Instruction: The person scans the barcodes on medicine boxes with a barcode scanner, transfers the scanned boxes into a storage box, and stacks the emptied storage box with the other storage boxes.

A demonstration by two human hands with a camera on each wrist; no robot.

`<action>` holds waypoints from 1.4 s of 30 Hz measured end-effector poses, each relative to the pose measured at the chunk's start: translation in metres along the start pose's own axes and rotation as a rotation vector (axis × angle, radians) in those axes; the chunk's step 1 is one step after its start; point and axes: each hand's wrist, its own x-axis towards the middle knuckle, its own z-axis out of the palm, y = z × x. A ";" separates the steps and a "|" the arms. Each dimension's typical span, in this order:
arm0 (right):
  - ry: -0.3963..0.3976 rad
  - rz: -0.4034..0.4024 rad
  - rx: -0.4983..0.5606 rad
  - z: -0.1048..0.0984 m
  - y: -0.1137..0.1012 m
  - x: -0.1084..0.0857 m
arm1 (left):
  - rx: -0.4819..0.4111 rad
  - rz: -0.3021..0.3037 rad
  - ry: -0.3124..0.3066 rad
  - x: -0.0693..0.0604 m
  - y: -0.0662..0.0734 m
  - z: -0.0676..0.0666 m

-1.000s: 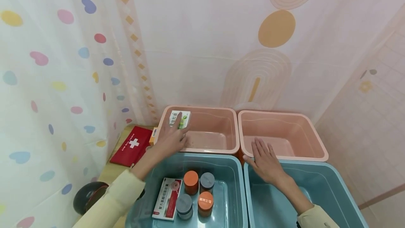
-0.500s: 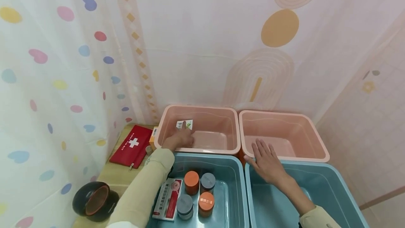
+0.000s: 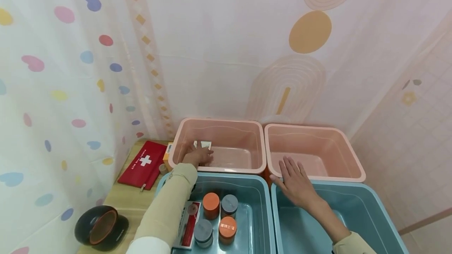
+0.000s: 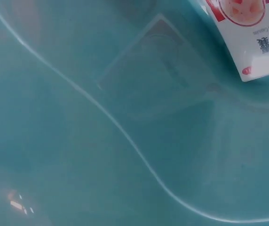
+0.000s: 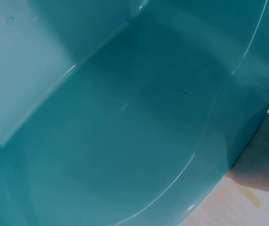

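My left hand (image 3: 198,156) reaches down inside the left pink bin (image 3: 243,122) and holds a white medicine box (image 3: 206,144) low in it. Its index finger lies over the box, and the hand hides part of it. My right hand (image 3: 296,183) lies with straight fingers at the near rim of the right pink bin (image 3: 310,128). The left blue tub (image 3: 243,177) contains a red-and-white medicine box (image 3: 190,228), orange-lidded jars (image 3: 211,205) and grey-lidded jars (image 3: 230,204). In the left wrist view a corner of that red-and-white box (image 4: 261,56) shows.
A right blue tub (image 3: 370,197) stands below my right forearm. On the wooden table (image 3: 123,197) at left lie a red first aid pouch (image 3: 144,164), black bowls (image 3: 100,226) and an orange box (image 3: 168,152) beside the pink bin. A patterned curtain (image 3: 219,50) hangs behind.
My left hand has lowered the white medicine box from the left pink bin's rim level to deep inside the bin. My right hand has stayed in place.
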 end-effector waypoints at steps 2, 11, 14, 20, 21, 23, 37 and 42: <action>-0.010 0.007 -0.006 -0.001 -0.001 0.000 | -0.079 -0.042 -0.022 -0.010 0.007 -0.004; 0.006 -0.001 -0.017 0.000 -0.003 0.002 | 0.130 0.206 0.076 -0.011 -0.002 -0.024; 0.007 -0.004 -0.021 0.002 -0.003 0.002 | 0.244 0.365 0.117 -0.048 0.010 -0.039; 0.021 -0.011 -0.005 0.002 -0.006 0.003 | 0.163 0.443 0.231 -0.143 0.036 -0.042; 0.013 -0.008 -0.002 0.001 -0.007 0.003 | 0.133 0.435 0.237 -0.154 0.035 -0.038; -0.008 -0.001 -0.009 -0.001 -0.008 0.004 | 0.070 0.406 0.225 -0.173 0.031 -0.028; -0.047 0.010 -0.036 -0.001 -0.011 0.006 | -0.104 0.163 0.126 -0.224 0.004 0.036; -0.050 0.015 -0.026 -0.003 -0.013 0.007 | -0.178 0.035 0.049 -0.212 -0.016 0.067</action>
